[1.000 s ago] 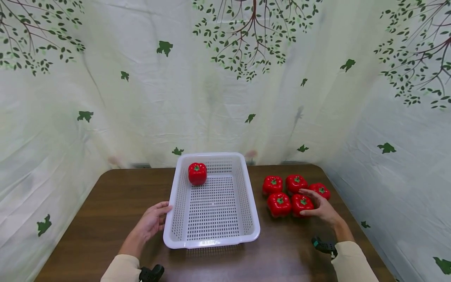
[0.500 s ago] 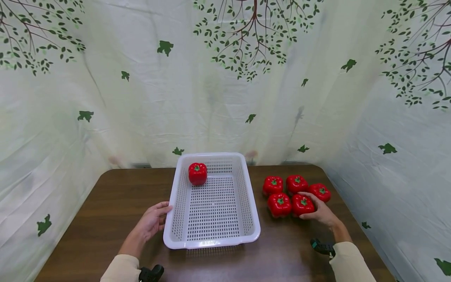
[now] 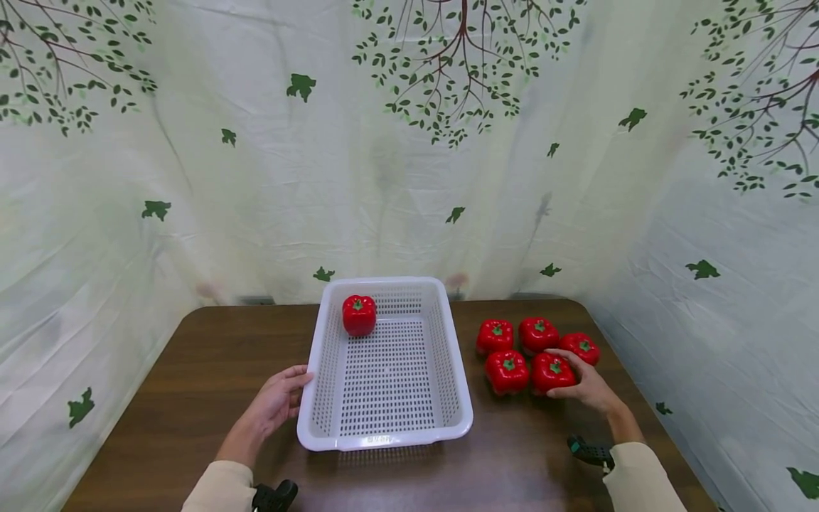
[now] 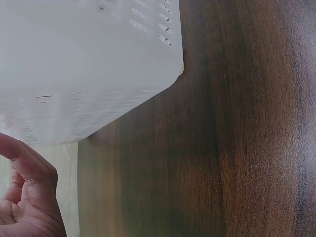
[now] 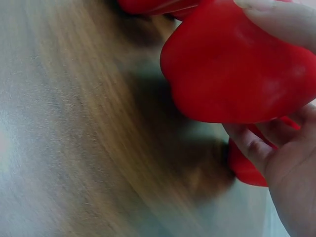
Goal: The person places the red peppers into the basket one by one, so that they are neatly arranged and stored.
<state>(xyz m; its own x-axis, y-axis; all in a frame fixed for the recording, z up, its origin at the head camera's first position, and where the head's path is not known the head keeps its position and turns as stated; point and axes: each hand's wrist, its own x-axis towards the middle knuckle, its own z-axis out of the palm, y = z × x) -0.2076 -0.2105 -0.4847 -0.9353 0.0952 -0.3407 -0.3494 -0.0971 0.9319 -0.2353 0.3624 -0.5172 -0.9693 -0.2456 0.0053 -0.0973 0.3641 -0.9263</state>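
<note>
My right hand (image 3: 588, 386) grips a red bell pepper (image 3: 552, 374), the front right one of a cluster on the table. In the right wrist view the thumb lies on one side of this bell pepper (image 5: 242, 64) and fingers reach around the other. My left hand (image 3: 279, 400) holds the left rim of a white perforated plastic basket (image 3: 461, 398). One red bell pepper (image 3: 359, 317) stands in the basket's far left corner. In the left wrist view the curled left fingers (image 4: 34, 173) are beside the basket's side wall (image 4: 98, 113); their contact is out of frame.
Around the gripped one are several more red bell peppers, among them a front left one (image 3: 507, 372), two behind (image 3: 495, 336), and one at the far right (image 3: 580, 348). The brown wooden table (image 3: 237, 341) ends at a leaf-patterned curtain (image 3: 384, 213).
The right thumb and fingers have closed in on the bell pepper, which has shifted slightly right, away from its left neighbour. My left hand and the basket have stayed in place.
</note>
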